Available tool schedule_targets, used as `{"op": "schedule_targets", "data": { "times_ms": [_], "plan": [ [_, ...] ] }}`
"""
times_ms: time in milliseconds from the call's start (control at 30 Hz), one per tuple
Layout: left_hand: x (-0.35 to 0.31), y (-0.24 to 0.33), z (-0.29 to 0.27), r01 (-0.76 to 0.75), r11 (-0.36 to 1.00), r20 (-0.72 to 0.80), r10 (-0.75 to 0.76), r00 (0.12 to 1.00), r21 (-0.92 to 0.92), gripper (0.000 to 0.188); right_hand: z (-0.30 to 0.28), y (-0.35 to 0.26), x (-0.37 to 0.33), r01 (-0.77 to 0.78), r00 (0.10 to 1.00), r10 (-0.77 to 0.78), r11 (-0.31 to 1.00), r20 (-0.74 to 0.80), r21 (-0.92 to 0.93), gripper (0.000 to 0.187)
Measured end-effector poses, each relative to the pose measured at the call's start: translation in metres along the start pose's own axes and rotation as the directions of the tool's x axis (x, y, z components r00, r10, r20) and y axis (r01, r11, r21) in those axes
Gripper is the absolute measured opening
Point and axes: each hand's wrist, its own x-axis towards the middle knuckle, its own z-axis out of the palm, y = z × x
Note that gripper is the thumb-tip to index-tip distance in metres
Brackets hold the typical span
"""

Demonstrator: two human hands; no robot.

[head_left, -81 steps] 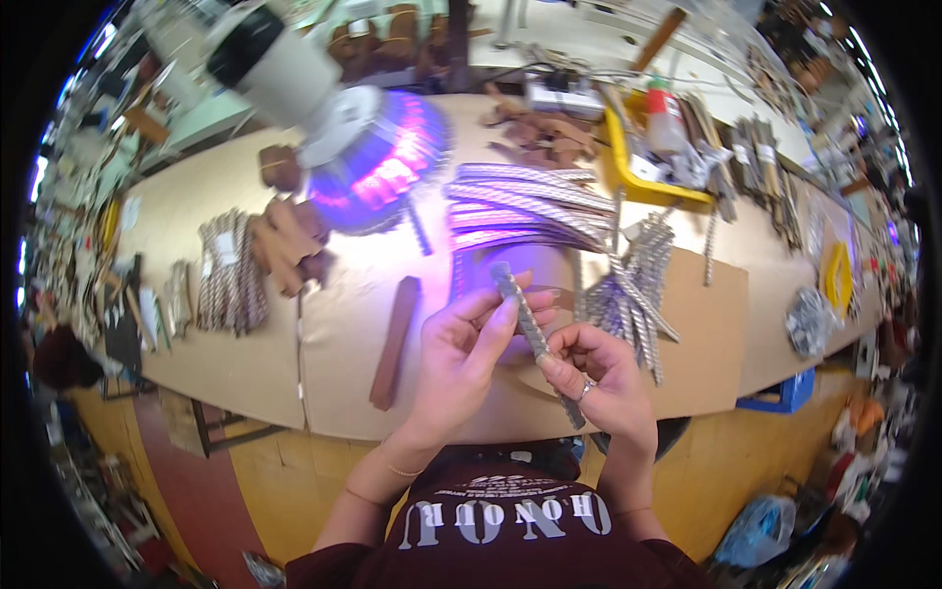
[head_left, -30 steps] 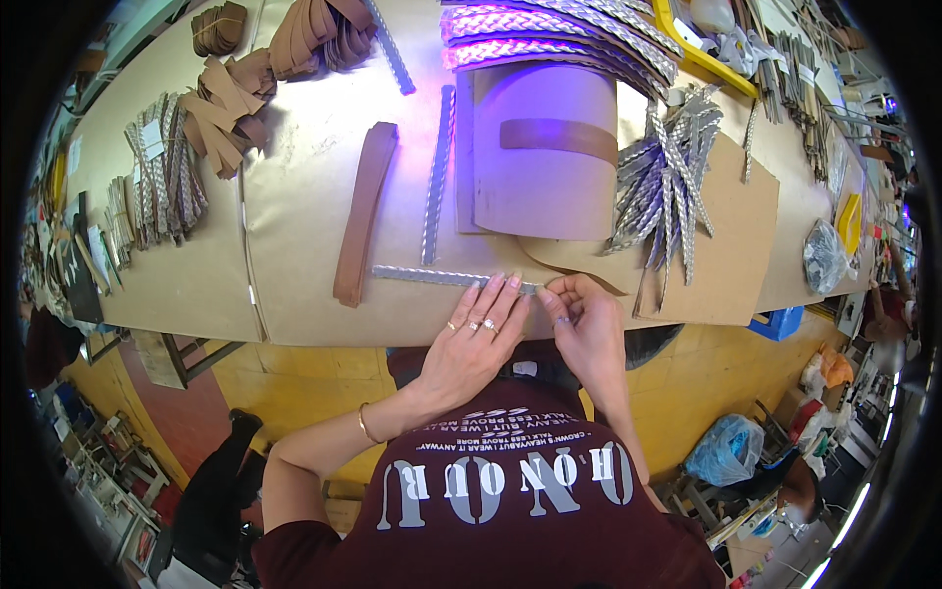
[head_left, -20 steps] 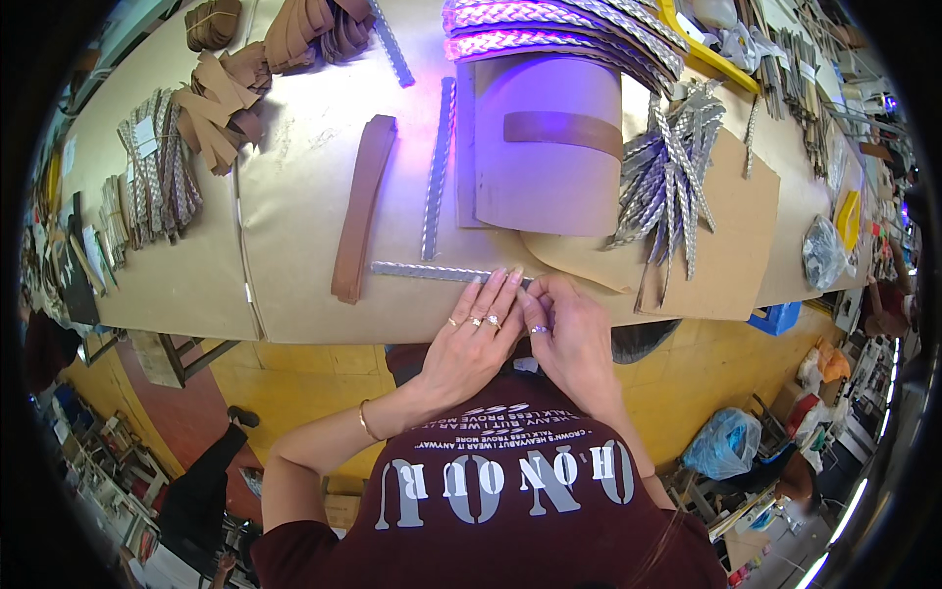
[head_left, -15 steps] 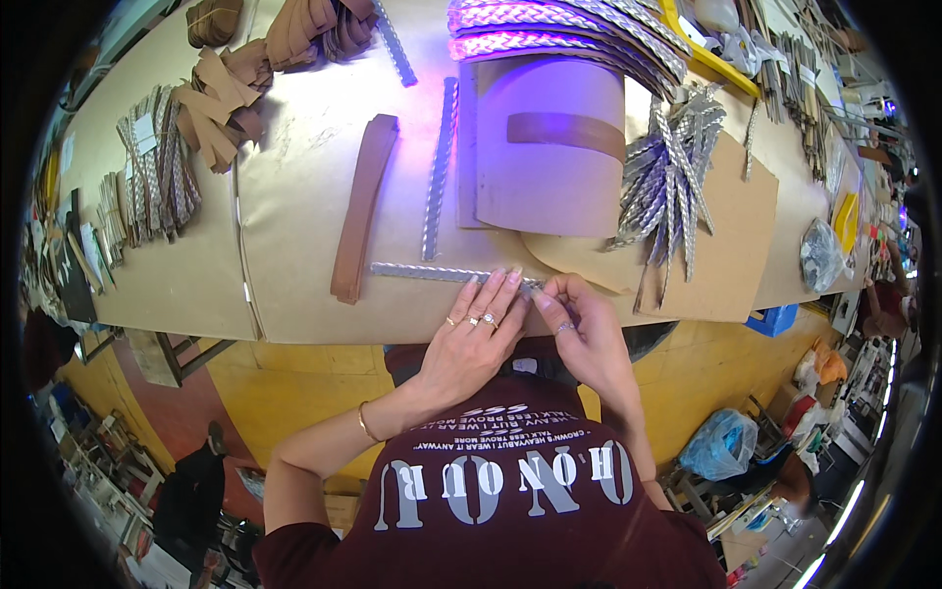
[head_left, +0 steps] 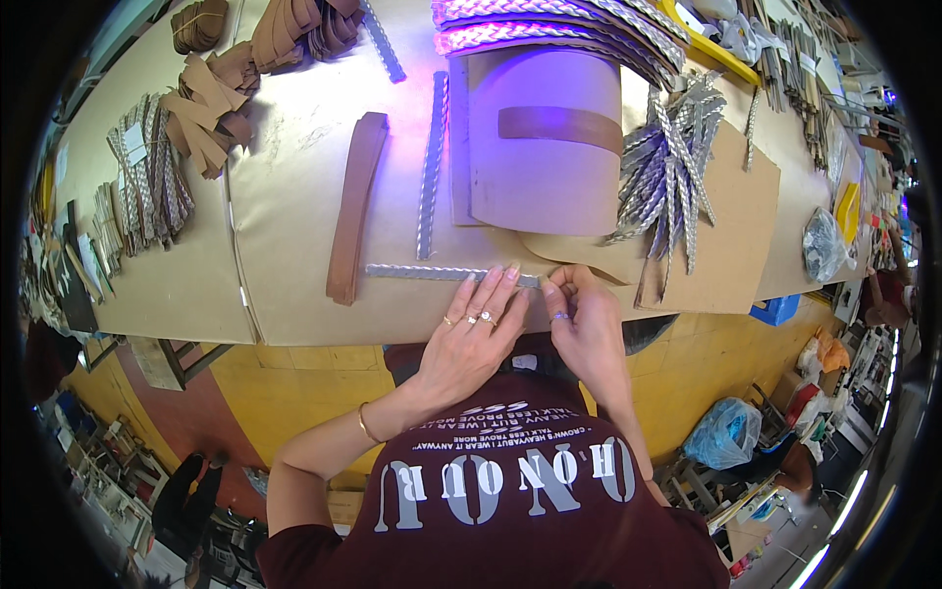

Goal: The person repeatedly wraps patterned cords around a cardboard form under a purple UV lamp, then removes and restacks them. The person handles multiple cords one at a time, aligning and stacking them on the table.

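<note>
A narrow silver braided strip (head_left: 417,271) lies crosswise near the table's front edge. My left hand (head_left: 469,332) rests flat on it with fingers stretched out, pressing the strip down close to its right end. At that end, my right hand (head_left: 591,329) is closed, thumb and fingers pinching the tip of the braid. Its fingertips partly hide the tip. Beyond the strip's left end lies a stack of brown flat strips (head_left: 356,211). Another braided strip (head_left: 432,167) lies lengthwise farther off.
A curved tan board (head_left: 549,187) with a brown band stands ahead, with braided strips (head_left: 559,29) lit pink and purple behind it. To the right, a heap of silver braids (head_left: 672,167) lies on cardboard (head_left: 741,226). Brown strip bundles (head_left: 206,118) and tied braids (head_left: 147,177) sit left.
My right hand's fingers have shifted slightly right and up at the strip's end, baring more of the end. My left hand stays pressed on the strip. The view has shifted slightly.
</note>
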Motion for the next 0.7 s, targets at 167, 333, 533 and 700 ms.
{"op": "schedule_targets", "data": {
  "times_ms": [167, 333, 533, 700],
  "plan": [
    [0.001, 0.002, 0.000, 0.002, 1.000, -0.014, -0.002, 1.000, 0.019, 0.043, 0.006, 0.004, -0.001, 0.105, 0.990, -0.110, 0.993, -0.088, -0.061, 0.009],
    [0.002, 0.005, 0.001, -0.006, 0.987, -0.021, 0.009, 1.000, 0.159, 0.057, 0.023, 0.017, -0.011, 0.099, 0.966, -0.114, 0.992, -0.232, -0.077, 0.013],
    [-0.004, 0.001, 0.000, 0.049, 0.997, -0.008, -0.049, 0.999, 0.058, 0.060, 0.024, 0.043, -0.022, 0.472, 0.786, -0.594, 0.756, -0.172, -0.452, 0.056],
    [-0.025, -0.023, -0.019, 0.224, 0.973, -0.021, -0.223, 0.975, 0.055, 0.068, 0.023, 0.043, -0.023, 0.465, 0.786, -0.599, 0.737, -0.156, -0.490, 0.053]
  ]
}}
